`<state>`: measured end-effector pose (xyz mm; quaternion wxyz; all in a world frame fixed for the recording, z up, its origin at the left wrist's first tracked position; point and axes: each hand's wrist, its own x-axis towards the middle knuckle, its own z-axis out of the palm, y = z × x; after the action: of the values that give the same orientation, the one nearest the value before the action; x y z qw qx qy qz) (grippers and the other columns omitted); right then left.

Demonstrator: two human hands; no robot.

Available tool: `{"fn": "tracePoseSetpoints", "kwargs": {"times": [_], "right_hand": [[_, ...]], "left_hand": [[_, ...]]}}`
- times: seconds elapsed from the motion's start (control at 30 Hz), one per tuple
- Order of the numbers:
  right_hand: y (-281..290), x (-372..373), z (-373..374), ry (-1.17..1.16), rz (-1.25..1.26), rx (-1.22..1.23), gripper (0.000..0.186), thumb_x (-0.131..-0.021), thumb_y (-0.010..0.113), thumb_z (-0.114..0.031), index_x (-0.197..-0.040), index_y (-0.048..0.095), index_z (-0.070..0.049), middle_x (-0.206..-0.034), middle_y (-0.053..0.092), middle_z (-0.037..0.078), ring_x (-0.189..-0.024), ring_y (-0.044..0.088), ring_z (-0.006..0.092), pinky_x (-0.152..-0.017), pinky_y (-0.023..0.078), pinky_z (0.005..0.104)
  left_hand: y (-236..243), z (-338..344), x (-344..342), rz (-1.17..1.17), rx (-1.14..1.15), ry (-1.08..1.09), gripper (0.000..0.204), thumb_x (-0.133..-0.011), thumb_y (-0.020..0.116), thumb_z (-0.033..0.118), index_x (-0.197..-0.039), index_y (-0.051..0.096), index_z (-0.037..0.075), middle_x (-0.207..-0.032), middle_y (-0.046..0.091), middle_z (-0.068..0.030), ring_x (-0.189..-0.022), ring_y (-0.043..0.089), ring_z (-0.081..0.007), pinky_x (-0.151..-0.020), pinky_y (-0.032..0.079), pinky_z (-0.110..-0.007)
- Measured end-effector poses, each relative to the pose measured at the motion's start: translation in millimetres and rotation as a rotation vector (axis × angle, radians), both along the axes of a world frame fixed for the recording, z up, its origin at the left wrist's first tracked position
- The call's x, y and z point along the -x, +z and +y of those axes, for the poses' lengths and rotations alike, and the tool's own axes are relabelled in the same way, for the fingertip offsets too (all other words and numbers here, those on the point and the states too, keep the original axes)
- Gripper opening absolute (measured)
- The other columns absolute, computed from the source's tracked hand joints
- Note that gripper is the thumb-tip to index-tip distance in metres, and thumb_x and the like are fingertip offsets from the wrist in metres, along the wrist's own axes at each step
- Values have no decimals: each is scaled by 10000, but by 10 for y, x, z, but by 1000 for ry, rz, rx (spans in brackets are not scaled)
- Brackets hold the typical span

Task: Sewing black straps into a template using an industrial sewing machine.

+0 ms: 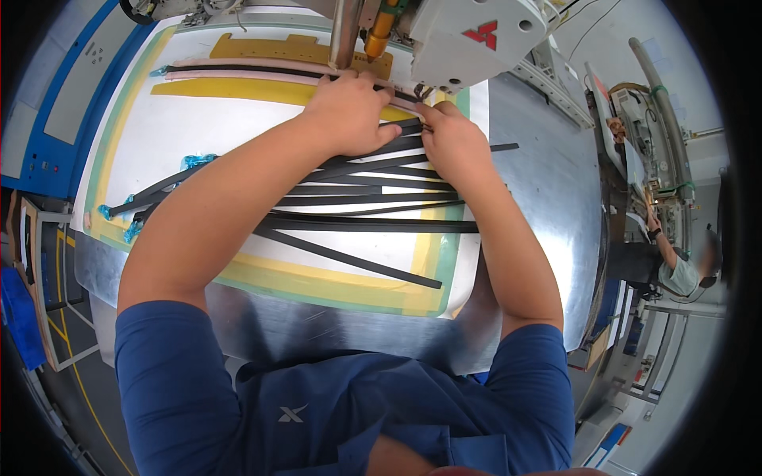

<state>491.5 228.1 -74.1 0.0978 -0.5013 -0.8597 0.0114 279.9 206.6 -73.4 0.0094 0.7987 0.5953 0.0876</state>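
A long black strip lies between pale pink strips in a slot of the yellow template. My left hand rests over its right part; the fingertips press down there and the thumb is spread away toward the loose strips. My right hand is closed, thumb and forefinger pinching at the strip's right end; the exact grip is partly hidden. Below my hands several loose black strips lie fanned across the white sheet. Some have crinkled blue film at their left ends.
A white machine head with a metal column and a gold cylinder stands just beyond my hands. The sheet, bordered with green and yellow tape, covers a metal table. A blue cabinet is at left; another person works far right.
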Motion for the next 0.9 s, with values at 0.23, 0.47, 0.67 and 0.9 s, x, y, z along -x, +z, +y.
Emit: {"fn": "tracePoseSetpoints", "kwargs": {"times": [0.23, 0.47, 0.67, 0.9], "right_hand": [[29, 63, 30, -17, -86, 7, 429, -935, 635, -161, -1362, 664, -127, -1251, 659, 135, -1025, 721, 341, -870, 606, 452], [17, 92, 34, -58, -109, 22, 419, -953, 611, -172, -1367, 657, -122, -1251, 655, 143, -1050, 713, 351, -892, 597, 462], [64, 131, 31, -146, -92, 68, 418, -958, 605, -166, -1371, 662, -157, -1259, 652, 142, -1065, 706, 350, -920, 584, 459], [148, 184, 184, -250, 122, 231, 495, -871, 663, -121, -1362, 612, -82, -1284, 626, 230, -1192, 643, 403, -1038, 519, 451]], "left_hand": [[-21, 2, 98, -3, 23, -20, 666, -955, 622, 587, -1423, 637, 114, -1316, 629, -200, -1274, 584, -374, -1104, 468, -489], [-120, -90, 760, -69, -20, -49, 621, -1005, 589, 523, -1404, 608, 48, -1382, 596, -192, -1291, 574, -376, -1107, 453, -484], [-131, -168, 1886, -22, -41, -14, 581, -1018, 587, 452, -1429, 587, 42, -1392, 588, -194, -1291, 564, -391, -1122, 428, -476], [-259, -209, 2241, 20, -145, -80, 559, -1030, 538, 441, -1457, 562, 80, -1464, 549, -167, -1383, 487, -358, -1205, 340, -468]]}}
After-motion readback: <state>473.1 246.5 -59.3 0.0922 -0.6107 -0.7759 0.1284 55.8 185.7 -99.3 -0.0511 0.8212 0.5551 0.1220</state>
